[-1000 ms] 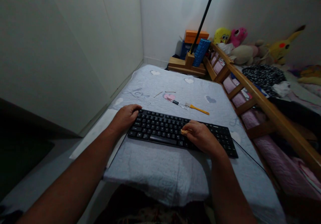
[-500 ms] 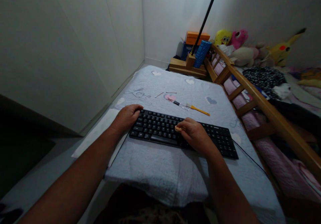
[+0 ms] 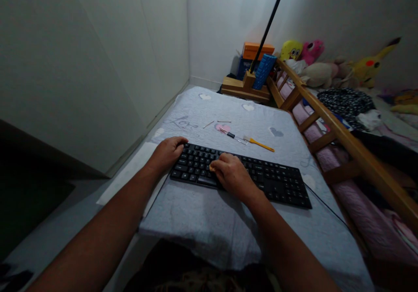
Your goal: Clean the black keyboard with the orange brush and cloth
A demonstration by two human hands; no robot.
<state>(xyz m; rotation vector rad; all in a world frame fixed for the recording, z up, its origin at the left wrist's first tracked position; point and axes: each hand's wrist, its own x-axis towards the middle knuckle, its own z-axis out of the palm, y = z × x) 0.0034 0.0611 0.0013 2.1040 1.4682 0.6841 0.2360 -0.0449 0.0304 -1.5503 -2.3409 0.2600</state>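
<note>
A black keyboard (image 3: 274, 183) lies across the cloth-covered table, its cable running off to the right. My left hand (image 3: 168, 153) grips its left end, with the thumb along the top corner. Over the middle keys, my right hand (image 3: 232, 172) is closed on a small orange-tan piece (image 3: 212, 168) pressed to the keys; most of it is hidden by the fingers, and its exact kind does not show. Beyond the keyboard lie a yellow-handled brush (image 3: 259, 144), a clear tool with a black band (image 3: 231, 135) and two cotton swabs (image 3: 224, 121).
A pale cloth with heart prints (image 3: 202, 213) covers the table. White sheet (image 3: 126, 178) hangs at the left edge, near a pale cabinet wall (image 3: 98, 65). To the right runs a wooden bed rail (image 3: 346, 146) with plush toys behind. A lamp stand (image 3: 269, 22) rises at the back.
My right hand has slid left along the keyboard with the orange-tan piece. My left hand stays at the keyboard's left end. The view has shifted slightly.
</note>
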